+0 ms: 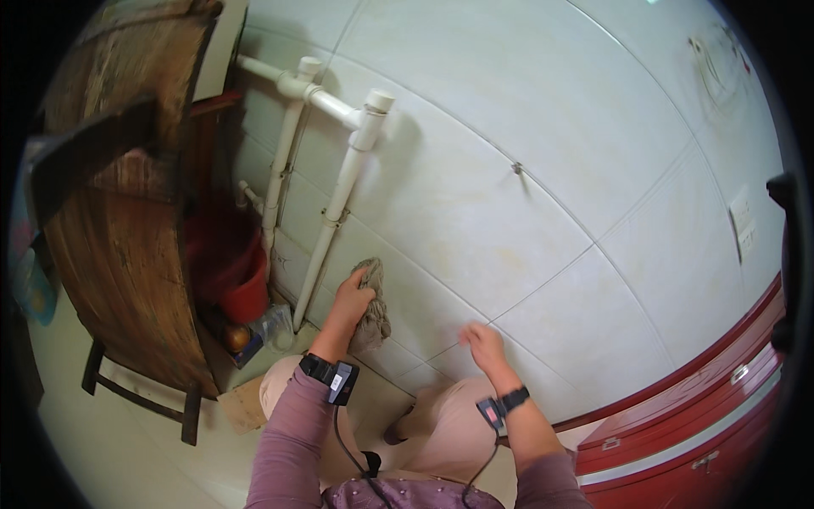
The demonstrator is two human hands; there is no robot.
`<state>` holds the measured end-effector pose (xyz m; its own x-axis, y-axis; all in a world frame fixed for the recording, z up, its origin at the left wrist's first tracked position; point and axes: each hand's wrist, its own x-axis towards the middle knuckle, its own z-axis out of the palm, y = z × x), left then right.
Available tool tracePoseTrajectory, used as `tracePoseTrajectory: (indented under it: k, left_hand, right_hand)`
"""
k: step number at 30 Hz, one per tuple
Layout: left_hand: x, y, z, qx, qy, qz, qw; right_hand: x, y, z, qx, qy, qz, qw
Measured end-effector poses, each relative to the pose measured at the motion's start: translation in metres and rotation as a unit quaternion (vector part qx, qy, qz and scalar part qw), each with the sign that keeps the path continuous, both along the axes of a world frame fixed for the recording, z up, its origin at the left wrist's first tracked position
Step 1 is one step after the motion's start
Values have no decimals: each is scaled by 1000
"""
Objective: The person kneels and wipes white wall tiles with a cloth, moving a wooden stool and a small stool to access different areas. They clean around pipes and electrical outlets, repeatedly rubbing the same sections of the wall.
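Note:
My left hand (351, 299) grips a crumpled grey-brown cloth (371, 324) in front of the white tiled wall (439, 254), just right of the lower end of a white plastic pipe (337, 197). Whether the cloth touches the tiles I cannot tell. My right hand (483, 345) is raised near the lower wall, to the right of the cloth. Its fingers are blurred and curled, and nothing shows in them. A black device is strapped to each wrist, with a cable running from it.
A worn wooden table (121, 254) with dark legs stands at the left. Beside it are a red bucket (247, 296), a clear plastic bag (275, 327) and a wooden board (241, 405). A small hook (516, 168) juts from the wall. Red cabinets (687, 439) stand at the lower right.

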<state>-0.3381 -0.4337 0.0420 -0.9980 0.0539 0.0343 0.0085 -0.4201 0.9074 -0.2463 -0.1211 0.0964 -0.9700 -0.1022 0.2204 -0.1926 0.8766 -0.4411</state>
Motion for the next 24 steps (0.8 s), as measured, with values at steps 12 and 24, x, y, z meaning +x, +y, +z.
tracePoseTrajectory:
  k: [12, 24]
  left_hand:
    - [-53, 96, 202, -238, 467, 316, 791]
    - [-209, 19, 117, -202, 301, 322, 875]
  right_hand:
    - [111, 150, -129, -32, 91, -269, 958]
    - [123, 143, -108, -75, 165, -276, 944]
